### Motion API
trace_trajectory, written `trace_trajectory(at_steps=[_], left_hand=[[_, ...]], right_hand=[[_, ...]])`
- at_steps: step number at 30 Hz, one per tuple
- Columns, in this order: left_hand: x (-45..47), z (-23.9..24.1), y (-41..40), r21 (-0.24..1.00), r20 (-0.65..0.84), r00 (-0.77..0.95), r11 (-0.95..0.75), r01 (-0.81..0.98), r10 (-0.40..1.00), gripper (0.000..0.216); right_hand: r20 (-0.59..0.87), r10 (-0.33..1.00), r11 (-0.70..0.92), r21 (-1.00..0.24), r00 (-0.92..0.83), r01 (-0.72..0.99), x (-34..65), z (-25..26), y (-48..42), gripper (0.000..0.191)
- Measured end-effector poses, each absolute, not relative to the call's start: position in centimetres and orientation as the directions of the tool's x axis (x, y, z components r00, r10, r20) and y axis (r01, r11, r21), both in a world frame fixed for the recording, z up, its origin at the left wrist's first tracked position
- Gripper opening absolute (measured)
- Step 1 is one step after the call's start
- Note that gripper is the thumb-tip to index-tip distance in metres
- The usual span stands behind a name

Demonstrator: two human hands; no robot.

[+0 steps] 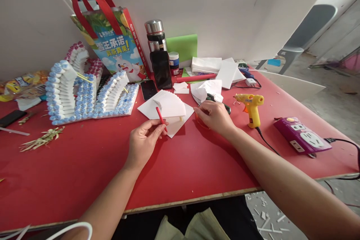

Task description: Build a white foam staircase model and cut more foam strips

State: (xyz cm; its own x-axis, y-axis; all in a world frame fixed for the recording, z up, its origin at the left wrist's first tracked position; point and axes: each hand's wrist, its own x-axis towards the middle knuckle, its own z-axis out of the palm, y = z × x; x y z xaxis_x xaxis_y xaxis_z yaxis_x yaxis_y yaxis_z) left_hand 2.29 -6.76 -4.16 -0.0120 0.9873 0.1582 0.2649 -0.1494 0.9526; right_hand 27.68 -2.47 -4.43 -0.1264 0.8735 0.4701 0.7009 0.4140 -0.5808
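My left hand pinches a thin red strip that points up over a fan of white sheets lying on a white square on the red table. My right hand rests on the table just right of the sheets, fingers curled over something small and reddish that I cannot make out. A yellow glue gun stands right of that hand, its cord trailing toward me.
A white and blue stepped model stands at the left. A shopping bag, flask, two phones, a paint jar and white sheets line the back. A purple power strip lies right.
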Motion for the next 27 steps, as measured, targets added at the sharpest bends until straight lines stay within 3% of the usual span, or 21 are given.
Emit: trace_trajectory(at_steps=[17, 27], left_hand=[[2.72, -4.31, -6.56, 0.988, 0.117, 0.039, -0.121, 0.093, 0.992, 0.025], [2.92, -3.88, -6.59, 0.982, 0.149, 0.065, -0.156, 0.107, 0.987, 0.027]], right_hand=[[0.449, 0.885, 0.397, -0.585, -0.125, 0.707, 27.75, -4.85, -2.49, 0.040], [0.436, 0.889, 0.398, -0.584, -0.140, 0.707, 27.65, -4.85, -2.50, 0.040]])
